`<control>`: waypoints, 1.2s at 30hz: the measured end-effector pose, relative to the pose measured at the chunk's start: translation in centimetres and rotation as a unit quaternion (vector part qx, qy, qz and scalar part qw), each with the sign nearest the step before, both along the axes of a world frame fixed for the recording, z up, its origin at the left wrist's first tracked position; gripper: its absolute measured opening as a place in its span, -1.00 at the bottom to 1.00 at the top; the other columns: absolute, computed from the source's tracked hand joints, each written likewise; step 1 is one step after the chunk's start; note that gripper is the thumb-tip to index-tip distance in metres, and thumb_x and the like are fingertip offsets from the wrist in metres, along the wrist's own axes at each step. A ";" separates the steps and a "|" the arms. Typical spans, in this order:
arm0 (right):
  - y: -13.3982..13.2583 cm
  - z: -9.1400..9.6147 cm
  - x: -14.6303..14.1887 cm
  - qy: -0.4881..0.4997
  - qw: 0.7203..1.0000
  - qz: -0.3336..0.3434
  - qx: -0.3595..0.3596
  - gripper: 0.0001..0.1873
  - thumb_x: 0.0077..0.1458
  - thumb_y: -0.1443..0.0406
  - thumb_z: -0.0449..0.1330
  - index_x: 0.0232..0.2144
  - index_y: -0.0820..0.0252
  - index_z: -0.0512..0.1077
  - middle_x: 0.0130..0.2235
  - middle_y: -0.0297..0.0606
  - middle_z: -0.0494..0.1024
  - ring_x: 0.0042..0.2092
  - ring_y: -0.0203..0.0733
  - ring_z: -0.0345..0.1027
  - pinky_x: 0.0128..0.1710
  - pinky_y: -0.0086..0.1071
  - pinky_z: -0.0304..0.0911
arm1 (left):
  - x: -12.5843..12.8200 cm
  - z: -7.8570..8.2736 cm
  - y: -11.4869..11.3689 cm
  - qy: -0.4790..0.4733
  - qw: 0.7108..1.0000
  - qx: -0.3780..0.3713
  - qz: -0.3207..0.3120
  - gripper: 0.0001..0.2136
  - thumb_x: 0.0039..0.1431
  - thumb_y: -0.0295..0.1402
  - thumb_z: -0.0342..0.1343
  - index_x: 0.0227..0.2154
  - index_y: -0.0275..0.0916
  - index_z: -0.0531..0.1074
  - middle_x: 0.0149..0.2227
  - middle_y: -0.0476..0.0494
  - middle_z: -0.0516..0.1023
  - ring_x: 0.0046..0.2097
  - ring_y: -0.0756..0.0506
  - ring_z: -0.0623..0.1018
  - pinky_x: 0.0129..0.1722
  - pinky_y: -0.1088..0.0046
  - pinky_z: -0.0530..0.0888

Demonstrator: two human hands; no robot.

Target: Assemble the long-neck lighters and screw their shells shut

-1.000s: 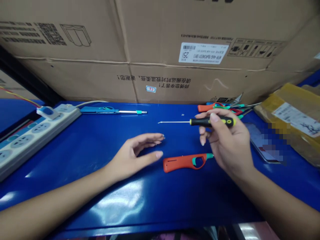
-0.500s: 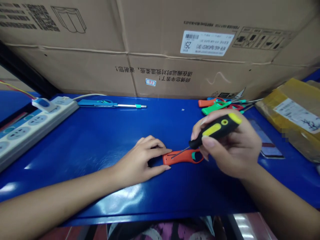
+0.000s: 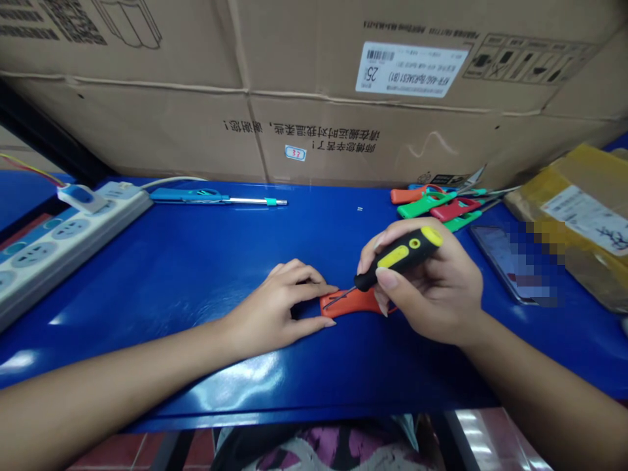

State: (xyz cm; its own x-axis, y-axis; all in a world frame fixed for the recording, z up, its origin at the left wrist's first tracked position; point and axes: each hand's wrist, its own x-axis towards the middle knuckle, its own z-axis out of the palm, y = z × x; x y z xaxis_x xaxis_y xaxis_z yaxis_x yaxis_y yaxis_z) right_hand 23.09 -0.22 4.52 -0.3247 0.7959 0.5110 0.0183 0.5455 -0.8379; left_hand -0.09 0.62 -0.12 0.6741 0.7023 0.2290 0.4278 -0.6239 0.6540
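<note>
— Two bare hands meet near the front of the blue table (image 3: pixel 196 261). What does each one have?

— The left hand (image 3: pixel 282 304) lies low on the table with its fingers curled. Its thumb and fingertips pinch the left end of the orange lighter (image 3: pixel 350 302), which lies flat between the hands. The right hand (image 3: pixel 432 288) is wrapped around the black and yellow handle of the screwdriver (image 3: pixel 400 252).

— How does the screwdriver sit?

— It is tilted, handle up and to the right. The thin shaft slants down to the left and its tip touches the top of the orange lighter.

— And further back?

— A phone (image 3: pixel 505 258) lies flat just right of the right hand, with a yellow parcel (image 3: pixel 579 216) beyond it. A white power strip (image 3: pixel 53 239) runs along the left edge. By the back edge lie a blue lighter (image 3: pixel 196 195) with a long metal nozzle and, well to its right, a pile of coloured lighters (image 3: pixel 436 203). Cardboard boxes (image 3: pixel 196 131) stand behind everything, one bearing a white label (image 3: pixel 409 69).
</note>
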 end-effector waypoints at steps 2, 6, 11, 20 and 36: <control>0.1 -0.2 0.1 -0.003 1.000 0.001 -0.004 -0.77 0.24 0.33 0.24 -0.09 0.07 0.31 -0.23 -0.29 0.52 -0.35 -0.31 0.48 -0.51 -0.50 0.42 | 0.0 0.0 0.0 0.002 1.000 0.001 -0.001 -0.66 0.21 -0.20 0.28 0.04 -0.11 0.54 -0.07 -0.18 0.57 -0.02 -0.18 0.48 0.04 0.24 0.34; 0.2 -0.5 0.2 -0.001 1.000 0.000 -0.007 -0.77 0.24 0.34 0.23 -0.07 0.05 0.32 -0.22 -0.31 0.52 -0.40 -0.36 0.44 -0.50 -0.50 0.41 | -0.1 0.2 0.0 0.004 1.000 0.004 -0.003 -0.65 0.21 -0.20 0.27 0.03 -0.13 0.54 -0.07 -0.18 0.57 -0.03 -0.18 0.48 0.03 0.25 0.34; 0.4 -0.4 0.3 -0.008 1.000 -0.008 -0.007 -0.78 0.24 0.32 0.24 -0.09 0.06 0.32 -0.23 -0.32 0.53 -0.43 -0.37 0.42 -0.46 -0.49 0.42 | 0.0 0.3 0.1 0.012 1.000 -0.002 -0.006 -0.65 0.23 -0.18 0.26 0.05 -0.11 0.53 -0.06 -0.19 0.57 -0.02 -0.18 0.47 0.04 0.24 0.34; 0.5 -0.4 0.3 0.011 1.000 0.001 -0.004 -0.77 0.24 0.39 0.23 -0.09 0.08 0.33 -0.25 -0.33 0.51 -0.45 -0.42 0.39 -0.49 -0.52 0.38 | -0.1 0.2 0.1 0.011 1.000 0.011 -0.010 -0.65 0.22 -0.22 0.28 0.05 -0.12 0.53 -0.06 -0.14 0.56 -0.02 -0.15 0.47 0.04 0.24 0.34; 0.2 -0.6 0.2 0.007 1.000 0.012 0.000 -0.73 0.21 0.41 0.26 -0.08 0.08 0.34 -0.20 -0.29 0.48 -0.30 -0.34 0.46 -0.43 -0.50 0.42 | 0.0 -0.1 0.1 0.004 0.999 0.029 -0.012 -0.65 0.22 -0.25 0.29 0.05 -0.15 0.51 -0.09 -0.11 0.54 -0.04 -0.14 0.46 0.01 0.24 0.36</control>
